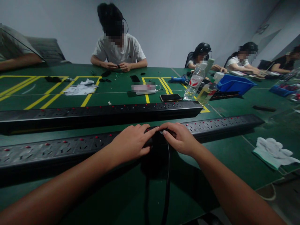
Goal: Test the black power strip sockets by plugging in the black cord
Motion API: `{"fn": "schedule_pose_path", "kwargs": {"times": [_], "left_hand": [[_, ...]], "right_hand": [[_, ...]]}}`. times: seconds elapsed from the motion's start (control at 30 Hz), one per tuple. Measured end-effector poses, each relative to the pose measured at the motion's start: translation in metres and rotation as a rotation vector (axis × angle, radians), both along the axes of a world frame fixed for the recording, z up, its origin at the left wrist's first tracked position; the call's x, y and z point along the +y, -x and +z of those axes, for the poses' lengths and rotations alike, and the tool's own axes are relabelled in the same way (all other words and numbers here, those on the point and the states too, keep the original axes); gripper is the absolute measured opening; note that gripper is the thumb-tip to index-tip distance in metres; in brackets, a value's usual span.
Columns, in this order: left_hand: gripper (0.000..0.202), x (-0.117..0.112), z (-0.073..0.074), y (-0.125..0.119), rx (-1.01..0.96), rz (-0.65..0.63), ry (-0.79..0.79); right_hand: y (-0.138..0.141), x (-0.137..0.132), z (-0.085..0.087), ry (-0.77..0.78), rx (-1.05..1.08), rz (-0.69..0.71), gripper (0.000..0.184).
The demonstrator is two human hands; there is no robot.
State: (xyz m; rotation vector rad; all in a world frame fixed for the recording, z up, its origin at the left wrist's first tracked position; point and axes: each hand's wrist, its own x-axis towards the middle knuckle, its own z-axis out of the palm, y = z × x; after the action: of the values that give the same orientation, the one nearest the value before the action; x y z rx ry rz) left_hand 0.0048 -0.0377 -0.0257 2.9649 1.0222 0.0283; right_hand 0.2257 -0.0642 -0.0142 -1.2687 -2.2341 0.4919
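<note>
A long black power strip (pixel 70 147) with red switches lies across the green table (pixel 211 162) in front of me. My left hand (pixel 131 142) rests on top of it near its middle, fingers curled over the strip. My right hand (pixel 180 137) is beside it, fingers pinched round a black plug (pixel 165 132) sitting on the strip. A black cable (pixel 167 175) drops from the plug toward me. The fingertips of both hands nearly touch.
A second black power strip (pixel 98 112) lies parallel behind the first. Beyond it are a phone (pixel 171 97), two bottles (pixel 194 82), a blue tray (pixel 234 83), a white cloth (pixel 79 89) and white gloves (pixel 274 152). Several people sit around the table.
</note>
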Motion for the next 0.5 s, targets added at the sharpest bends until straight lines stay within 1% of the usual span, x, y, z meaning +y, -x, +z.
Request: {"fn": "schedule_pose_path", "kwargs": {"times": [0.4,0.5], "left_hand": [[0.07,-0.0002,-0.0009,0.0001,0.013,0.0,-0.016],[0.071,-0.0004,-0.0006,-0.0001,0.009,-0.001,-0.007]], "right_hand": [[-0.0002,-0.0004,-0.0009,-0.008,-0.01,-0.006,0.024],[0.0018,-0.0016,0.0001,-0.023,-0.045,-0.043,0.023]]}}
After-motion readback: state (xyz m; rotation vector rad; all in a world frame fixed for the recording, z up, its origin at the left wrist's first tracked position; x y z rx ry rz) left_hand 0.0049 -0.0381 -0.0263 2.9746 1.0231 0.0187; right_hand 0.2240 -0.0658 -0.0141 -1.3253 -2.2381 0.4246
